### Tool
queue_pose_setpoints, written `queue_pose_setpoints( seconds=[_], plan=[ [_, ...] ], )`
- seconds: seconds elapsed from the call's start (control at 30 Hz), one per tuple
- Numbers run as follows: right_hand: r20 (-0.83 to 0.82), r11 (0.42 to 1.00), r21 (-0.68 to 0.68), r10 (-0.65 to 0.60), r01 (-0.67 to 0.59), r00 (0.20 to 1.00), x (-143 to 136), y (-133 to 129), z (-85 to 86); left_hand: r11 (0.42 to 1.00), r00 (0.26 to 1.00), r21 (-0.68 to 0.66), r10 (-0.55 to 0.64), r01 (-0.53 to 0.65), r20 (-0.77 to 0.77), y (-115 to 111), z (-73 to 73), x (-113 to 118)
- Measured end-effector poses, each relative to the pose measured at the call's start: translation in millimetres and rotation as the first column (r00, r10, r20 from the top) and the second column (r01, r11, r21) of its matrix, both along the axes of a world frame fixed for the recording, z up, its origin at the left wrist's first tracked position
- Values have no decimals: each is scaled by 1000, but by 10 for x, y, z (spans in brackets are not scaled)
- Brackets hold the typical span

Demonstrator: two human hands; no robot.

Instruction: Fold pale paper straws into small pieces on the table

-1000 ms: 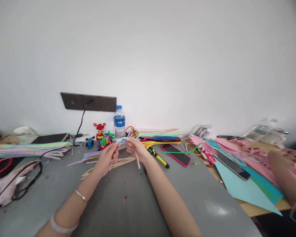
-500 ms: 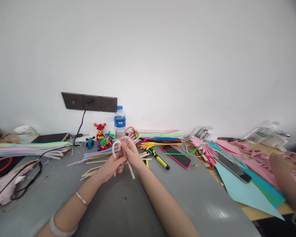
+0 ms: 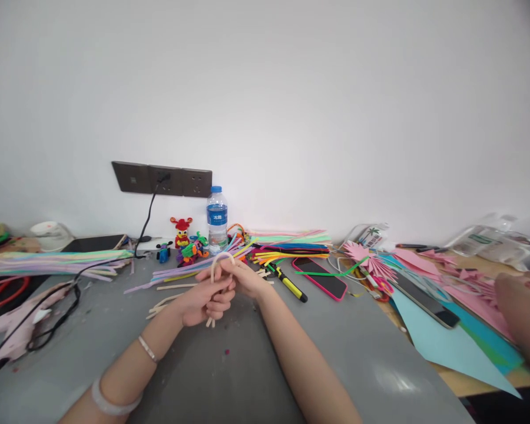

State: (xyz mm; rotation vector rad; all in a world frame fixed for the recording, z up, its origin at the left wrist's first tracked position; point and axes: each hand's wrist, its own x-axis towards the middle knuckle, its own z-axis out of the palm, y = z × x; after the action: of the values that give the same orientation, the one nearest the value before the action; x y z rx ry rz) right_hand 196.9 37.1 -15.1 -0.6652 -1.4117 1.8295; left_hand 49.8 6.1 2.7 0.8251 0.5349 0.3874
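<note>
A beige pipe cleaner (image 3: 212, 270), bent into a loop at the top, is held between my two hands above the grey table. My left hand (image 3: 207, 301) has its fingers curled round it, and the two ends stick out below. Close against it, my right hand (image 3: 246, 279) pinches the upper part of the loop; its fingertips are partly hidden. More beige pipe cleaners (image 3: 163, 305) lie on the table just left of and behind my hands. Beyond them is a bundle of purple pipe cleaners (image 3: 172, 274).
A water bottle (image 3: 217, 221) and a red figure (image 3: 182, 231) stand by the wall. A yellow-black pen (image 3: 291, 287) and pink-cased phone (image 3: 322, 277) lie right. A hot glue gun (image 3: 29, 324) with its cord lies left. Another person's hand (image 3: 514, 297) works over pink paper.
The pipe cleaner's long end, which slanted down to the right, now hangs beside the other end beneath my left hand. My hands have drawn closer together. The view has shifted slightly.
</note>
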Motion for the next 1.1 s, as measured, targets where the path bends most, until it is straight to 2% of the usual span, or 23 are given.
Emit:
queue_pose_setpoints(
  seconds=[0.07, 0.17, 0.23, 0.3, 0.33, 0.37, 0.4, 0.43, 0.47, 0.5, 0.53, 0.57, 0.6, 0.67, 0.8, 1.0, 1.1],
  plan=[
    [-87, 997, 37, 69, -66, 994, -23, -27, 23, 999, 999, 5, -37, 37, -37, -27, 16, 12],
    [-153, 996, 78, 53, -42, 987, -40, -19, 74, 998, 998, 56, 10, -7, -62, -31, -3, 42],
    [-76, 993, 118, -9, 18, 997, 39, 23, 141, 993, 996, 83, 88, -86, -28, -7, -27, 45],
    [49, 960, 232, -171, 155, 984, 240, 75, 229, 985, 988, 77, 154, -155, 19, 26, -37, 26],
    [85, 898, 335, -330, 285, 940, 387, 96, 273, 981, 983, 66, 178, -180, 40, 41, -35, 12],
    [125, 795, 444, -512, 413, 850, 555, 110, 310, 978, 978, 56, 200, -203, 56, 53, -29, -3],
    [131, 627, 536, -723, 565, 678, 736, 116, 336, 973, 973, 49, 222, -225, 63, 61, -21, -16],
    [151, 457, 617, -868, 640, 474, 916, 114, 349, 968, 968, 46, 242, -245, 63, 66, -13, -25],
    [197, 343, 679, -937, 649, 289, 1084, 106, 348, 964, 964, 46, 259, -261, 52, 67, -8, -30],
    [289, 315, 713, -946, 627, 147, 1227, 97, 334, 962, 963, 46, 267, -268, 32, 67, -7, -30],
    [412, 358, 706, -909, 611, 56, 1339, 90, 307, 961, 963, 46, 271, -271, 9, 65, -10, -26],
    [545, 434, 664, -839, 609, 4, 1416, 87, 271, 962, 963, 47, 270, -269, -12, 64, -18, -20],
    [638, 500, 617, -770, 608, -14, 1458, 91, 231, 963, 964, 51, 265, -263, -29, 64, -29, -14],
    [695, 548, 576, -719, 606, -10, 1460, 116, 152, 966, 966, 68, 253, -250, -43, 68, -56, -6],
    [703, 566, 563, -711, 603, 11, 1362, 175, 75, 967, 970, 98, 240, -235, -38, 91, -96, -13],
    [702, 577, 559, -711, 596, 30, 1375, 151, 110, 971, 975, 101, 221, -216, -37, 99, -108, -22],
    [657, 531, 599, -754, 599, 12, 1318, 132, 165, 975, 978, 102, 204, -200, -37, 95, -114, -20]
  ],
)
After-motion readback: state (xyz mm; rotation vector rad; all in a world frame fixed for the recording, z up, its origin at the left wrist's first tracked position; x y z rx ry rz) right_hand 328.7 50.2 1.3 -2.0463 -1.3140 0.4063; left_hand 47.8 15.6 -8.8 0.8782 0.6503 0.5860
